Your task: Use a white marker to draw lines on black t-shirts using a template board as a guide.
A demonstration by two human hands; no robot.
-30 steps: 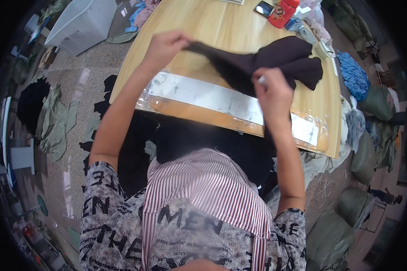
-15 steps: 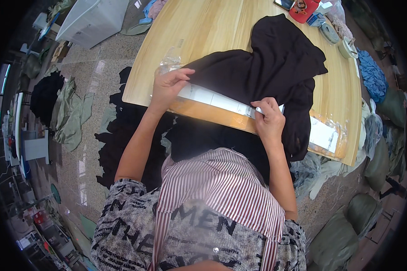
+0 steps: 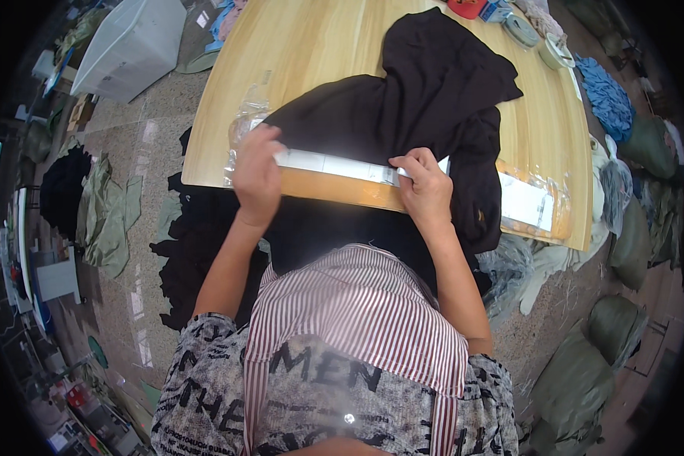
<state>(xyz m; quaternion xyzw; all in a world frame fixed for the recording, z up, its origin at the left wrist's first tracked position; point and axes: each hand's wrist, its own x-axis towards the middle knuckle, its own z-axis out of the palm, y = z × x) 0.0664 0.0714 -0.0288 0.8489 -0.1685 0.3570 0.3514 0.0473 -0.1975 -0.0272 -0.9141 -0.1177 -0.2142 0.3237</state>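
A dark brown, nearly black garment piece (image 3: 444, 83) lies on the wooden table (image 3: 304, 45), its lower edge along a white printed paper strip (image 3: 334, 163) with orange-brown tape below. My right hand (image 3: 427, 190) is closed with thumb and fingers pinched around a small white stick (image 3: 405, 172), right at the cloth's edge over the strip. What exactly the stick is cannot be made out. At the left end of the cloth's edge is my left hand (image 3: 257, 178), above the strip's end. Its fingers are bent and smeared by motion, and whether they pinch the cloth does not show.
Clear plastic tape (image 3: 249, 121) crumples at the table's left edge. Far right hold a red object (image 3: 466, 7), a tape roll (image 3: 521, 32) and a cup (image 3: 557, 53). A white bin (image 3: 133, 49) stands left; dark cloth (image 3: 205, 251) lies below the table edge.
My left hand has turned and drawn back from the cloth's left corner. My right hand keeps its pinch by the edge. The whole view has shifted, moving the table up and left.
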